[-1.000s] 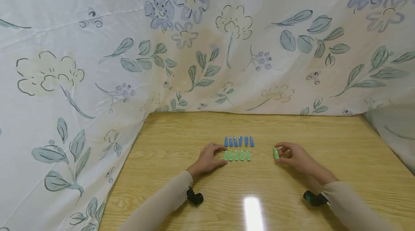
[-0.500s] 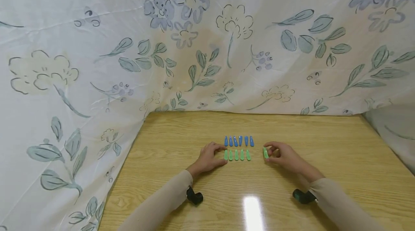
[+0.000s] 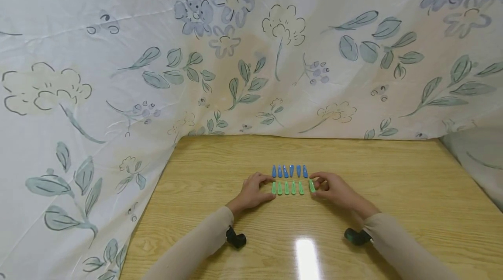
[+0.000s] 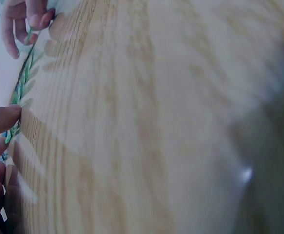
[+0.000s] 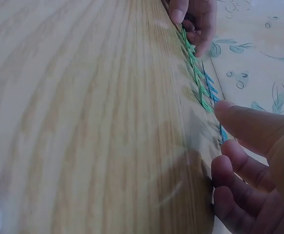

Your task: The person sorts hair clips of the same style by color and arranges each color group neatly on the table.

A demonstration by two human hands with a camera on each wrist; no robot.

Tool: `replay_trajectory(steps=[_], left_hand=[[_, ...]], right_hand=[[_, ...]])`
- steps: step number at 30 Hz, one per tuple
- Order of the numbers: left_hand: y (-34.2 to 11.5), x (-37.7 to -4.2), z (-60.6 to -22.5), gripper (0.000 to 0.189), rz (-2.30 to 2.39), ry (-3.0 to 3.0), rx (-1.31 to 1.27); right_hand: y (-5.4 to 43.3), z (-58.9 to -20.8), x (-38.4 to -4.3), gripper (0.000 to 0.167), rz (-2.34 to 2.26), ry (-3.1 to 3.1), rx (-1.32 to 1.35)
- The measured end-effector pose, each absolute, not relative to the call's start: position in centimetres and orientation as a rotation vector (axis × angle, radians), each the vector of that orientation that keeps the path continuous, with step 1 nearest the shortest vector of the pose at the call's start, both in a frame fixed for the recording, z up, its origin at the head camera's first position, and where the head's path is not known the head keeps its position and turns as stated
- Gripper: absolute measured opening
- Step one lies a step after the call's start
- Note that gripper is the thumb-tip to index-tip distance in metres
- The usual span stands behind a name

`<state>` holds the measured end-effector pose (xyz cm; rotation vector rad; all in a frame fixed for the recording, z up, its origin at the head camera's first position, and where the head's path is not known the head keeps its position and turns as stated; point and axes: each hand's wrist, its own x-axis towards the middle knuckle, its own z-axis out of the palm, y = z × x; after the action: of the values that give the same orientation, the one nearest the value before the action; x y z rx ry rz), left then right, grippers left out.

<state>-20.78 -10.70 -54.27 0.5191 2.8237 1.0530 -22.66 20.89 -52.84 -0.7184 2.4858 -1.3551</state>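
Snap hair clips lie in two rows on the wooden table: blue clips (image 3: 285, 171) behind, green clips (image 3: 287, 188) in front. My left hand (image 3: 253, 190) is at the left end of the green row, thumb and index finger at the two ends of the leftmost green hair clip (image 3: 273, 188). Just past the row's right end, my right hand (image 3: 334, 189) pinches another green hair clip (image 3: 312, 185) between thumb and fingers, upright like the others, with a small gap to its neighbour. In the right wrist view my thumb (image 5: 244, 122) mostly hides that clip.
The wooden table (image 3: 220, 157) stretches around both rows. A flower-patterned cloth (image 3: 243, 53) hangs along its back and left side. Light glares off the tabletop (image 3: 308, 258) near the front. Each wrist wears a small black camera (image 3: 236, 239).
My right hand has moved left with the green hair clip, from well right of the row to close beside its last clip. My left hand has stayed in place.
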Motion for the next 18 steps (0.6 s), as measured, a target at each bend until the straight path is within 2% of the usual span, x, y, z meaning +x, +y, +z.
replay_trajectory(steps=[18], left_hand=[[-10.9, -20.7, -54.4, 0.049, 1.063, 2.823, 0.547]], right_hand=[[19.8, -53.7, -22.5, 0.049, -1.261, 2.611, -0.769]])
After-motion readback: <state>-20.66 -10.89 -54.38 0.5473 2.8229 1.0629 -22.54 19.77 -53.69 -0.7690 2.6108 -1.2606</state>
